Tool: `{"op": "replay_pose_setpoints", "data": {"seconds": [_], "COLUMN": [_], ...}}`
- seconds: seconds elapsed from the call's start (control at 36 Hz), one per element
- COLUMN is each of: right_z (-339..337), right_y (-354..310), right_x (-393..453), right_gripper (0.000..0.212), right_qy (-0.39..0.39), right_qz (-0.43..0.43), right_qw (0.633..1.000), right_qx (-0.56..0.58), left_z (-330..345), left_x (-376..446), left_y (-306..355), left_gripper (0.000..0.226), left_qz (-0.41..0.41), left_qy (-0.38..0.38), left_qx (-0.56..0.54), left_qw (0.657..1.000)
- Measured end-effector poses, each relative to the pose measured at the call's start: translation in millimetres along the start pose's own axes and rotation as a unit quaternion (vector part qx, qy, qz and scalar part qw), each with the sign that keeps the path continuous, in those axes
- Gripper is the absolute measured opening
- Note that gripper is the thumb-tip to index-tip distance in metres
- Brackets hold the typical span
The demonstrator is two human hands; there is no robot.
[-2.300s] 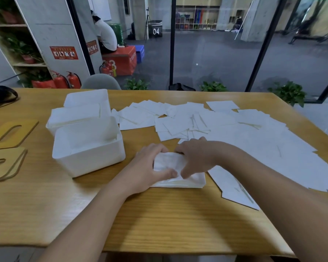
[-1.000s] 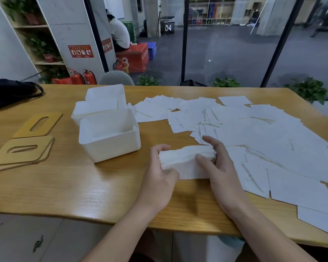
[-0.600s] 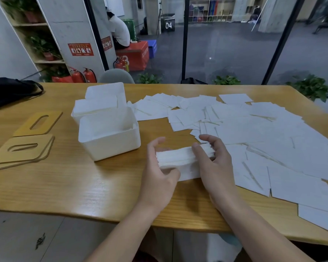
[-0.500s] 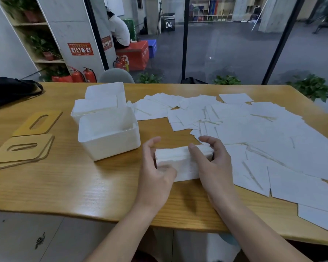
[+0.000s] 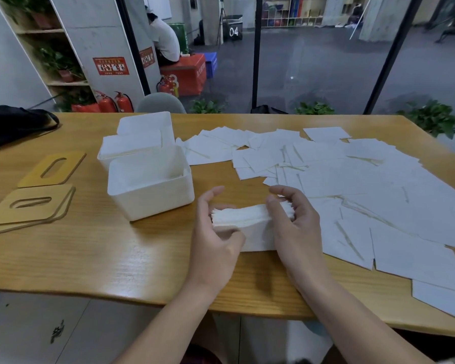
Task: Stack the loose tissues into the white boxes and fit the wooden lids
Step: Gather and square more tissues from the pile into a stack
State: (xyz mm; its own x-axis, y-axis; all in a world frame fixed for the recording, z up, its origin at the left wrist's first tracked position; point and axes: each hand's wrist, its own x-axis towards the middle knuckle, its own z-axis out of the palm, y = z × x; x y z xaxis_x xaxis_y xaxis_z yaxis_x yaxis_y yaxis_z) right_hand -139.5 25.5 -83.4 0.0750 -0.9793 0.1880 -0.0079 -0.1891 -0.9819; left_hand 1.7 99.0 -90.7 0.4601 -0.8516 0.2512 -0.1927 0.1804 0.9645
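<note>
Apparently both hands (grip) — tissue stack (image 5: 243, 218)

Single head-worn wide-angle view; looks forward and down across wooden table (image 5: 95, 258); hands close below; room beyond.

Both forearms are bare from the lower frame edge to the wrists, with no sleeves showing. The left hand (image 5: 216, 240) and right hand (image 5: 294, 232) carry no gloves, rings, watch or wristbands.

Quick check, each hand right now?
Left hand: holds the tissue stack's left end.
Right hand: grips its right end.
</note>
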Motion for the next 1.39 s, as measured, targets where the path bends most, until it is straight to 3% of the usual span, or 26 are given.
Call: {"op": "replay_pose_setpoints", "data": {"seconds": [0.11, 0.42, 0.5, 0.61, 0.75, 0.86, 1.0, 1.14, 1.28, 1.39], "right_z": [-2.1, -10.8, -27.9, -54.5, -59.2, -56.5, -56.0, -66.5, -68.8, -70.6], "right_y": [-5.9, -7.1, -8.0, -6.3, -7.1, -10.8, -11.2, -8.8, -8.4, -12.4], "right_x": [5.2, 2.8, -0.5, 3.3, 13.5, 22.6, 20.9, 11.2, 1.0, -0.1], "right_gripper": [0.028, 0.046, 0.055, 0.091, 0.067, 0.066, 0.060, 0.051, 0.026, 0.018], "right_qy": [0.004, -0.066, -0.152, -0.268, -0.240, -0.213, -0.249, -0.237, -0.232, -0.238], "right_qz": [-0.018, 0.006, -0.001, -0.002, -0.003, 0.112, 0.200, 0.131, 0.083, 0.028], "right_qw": [1.000, 0.998, 0.987, 0.954, 0.961, 0.970, 0.948, 0.960, 0.960, 0.954], "right_qx": [0.011, -0.018, -0.052, -0.132, -0.139, -0.039, -0.009, -0.078, -0.129, -0.178], "left_z": [-3.9, -8.6, -14.6, -30.7, -36.4, -37.8, -53.3, -61.9, -68.6, -82.3], "left_x": [5.2, 4.7, 6.3, 9.2, 16.8, 26.8, 27.0, 25.1, 25.0, 21.6], "left_y": [2.9, -6.4, -8.4, -9.7, -5.4, 2.9, -1.4, -5.9, -1.1, 3.1], "left_gripper": [0.085, 0.084, 0.081, 0.073, 0.060, 0.065, 0.071, 0.040, 0.031, 0.023], "left_qz": [0.024, -0.015, -0.024, -0.031, -0.039, -0.091, -0.158, -0.162, -0.123, -0.107], "left_qy": [0.004, -0.041, -0.042, -0.093, -0.124, -0.099, -0.175, -0.166, -0.179, -0.247], "left_qx": [-0.013, 0.015, -0.001, 0.020, -0.001, 0.005, 0.037, 0.030, 0.105, 0.141], "left_qw": [1.000, 0.999, 0.999, 0.995, 0.991, 0.991, 0.971, 0.972, 0.971, 0.953]}}
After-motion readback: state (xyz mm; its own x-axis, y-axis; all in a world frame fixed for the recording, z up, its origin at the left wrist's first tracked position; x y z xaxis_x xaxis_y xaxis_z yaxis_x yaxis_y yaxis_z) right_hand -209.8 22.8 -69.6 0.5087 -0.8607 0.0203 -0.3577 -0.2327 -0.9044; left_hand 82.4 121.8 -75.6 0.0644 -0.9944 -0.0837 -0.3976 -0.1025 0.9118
